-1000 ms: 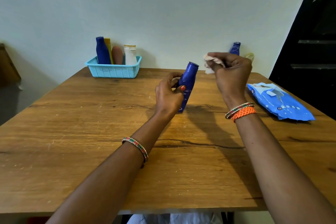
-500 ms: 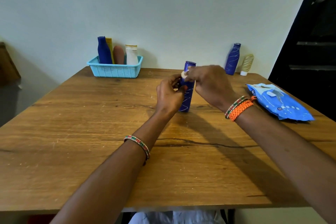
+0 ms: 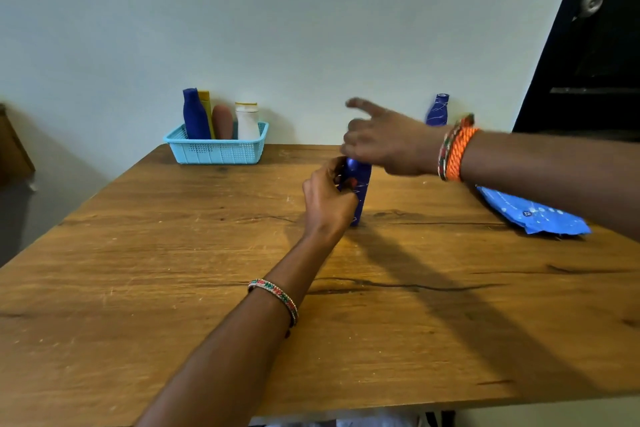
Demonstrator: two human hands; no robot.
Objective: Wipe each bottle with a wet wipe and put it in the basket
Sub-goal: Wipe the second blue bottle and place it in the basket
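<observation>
The desk (image 3: 173, 305) is a wooden slab with visible grain, fine scratches and a long dark crack running across its middle. A slim, dark blue bottle (image 3: 362, 194) with thin pale line markings stands upright near the centre of the desk, base on the wood.

The left hand (image 3: 327, 201) is at the bottle's left side, fingers curled round its upper body, a red-painted nail against the blue surface. The right hand (image 3: 377, 139) is over the bottle's top and covers the cap; it is motion-blurred. Its index finger points out toward the wall and the other fingers are curled under. Whether they pinch a wipe cannot be told. Both wrists carry beaded bands; the right also carries an orange woven band.

A light blue plastic basket (image 3: 216, 151) with perforated, lattice-like walls sits at the far left edge of the desk against the wall. It contains four upright items: a dark blue bottle, a narrow yellow one, a rounded brown one, and a white one with a yellow-rimmed cap.

A second patterned blue bottle (image 3: 437, 109) stands at the far edge behind the right hand. A glossy blue wipes pack (image 3: 533, 215) lies flat at the right side, partly hidden by the right forearm.
</observation>
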